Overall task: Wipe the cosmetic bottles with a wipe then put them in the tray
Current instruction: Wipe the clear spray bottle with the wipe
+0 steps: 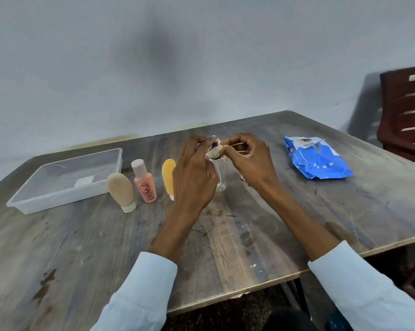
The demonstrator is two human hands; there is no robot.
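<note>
So around the action: a clear plastic tray point(65, 181) sits at the left of the wooden table point(225, 235), and a beige tube point(121, 191), a pink bottle point(144, 181) and a yellow tube point(168, 176) stand in a row just beside it. A blue wipes pack point(317, 157) lies off to the right, with a brown chair point(404, 113) behind it. Both hands are together mid-table. The left hand point(194, 177) covers most of the clear bottle point(220, 180) and pinches near its top; the right hand point(247, 155) pinches the crumpled wipe point(215, 152) against the cap. The cap itself is mostly hidden, and the yellow tube is partly blocked by the left hand.
</note>
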